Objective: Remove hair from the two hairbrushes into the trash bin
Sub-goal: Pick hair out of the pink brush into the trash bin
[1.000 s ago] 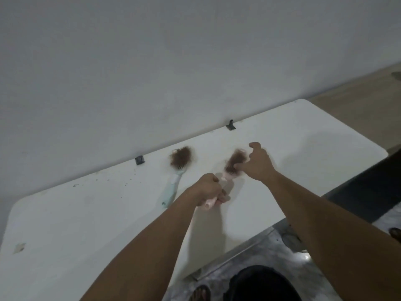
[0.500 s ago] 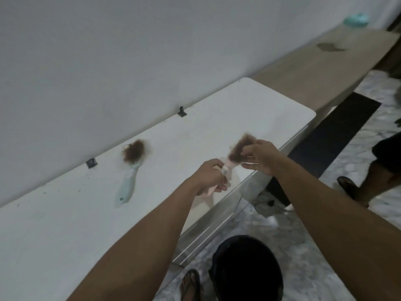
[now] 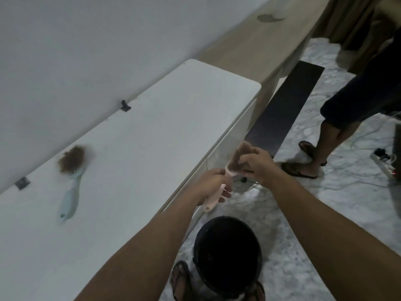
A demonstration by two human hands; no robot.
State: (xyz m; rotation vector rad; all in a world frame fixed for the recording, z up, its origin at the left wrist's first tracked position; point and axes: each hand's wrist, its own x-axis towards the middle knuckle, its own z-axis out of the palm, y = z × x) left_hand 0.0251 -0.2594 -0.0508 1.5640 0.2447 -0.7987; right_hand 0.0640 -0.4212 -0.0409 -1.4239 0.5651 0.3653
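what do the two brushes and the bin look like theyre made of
Pink hairbrush: likely plastic, smooth pale moulded handle. Mint hairbrush: probably plastic too, same smooth one-piece look. Trash bin: dark, round, maybe plastic; too dim to tell the finish.

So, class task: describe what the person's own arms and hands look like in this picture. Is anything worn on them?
Both forearms are bare as far as the frame shows: no sleeves, gloves, watch or bracelets. The left hand and right hand show no rings that can be made out, though the picture is dim and soft.
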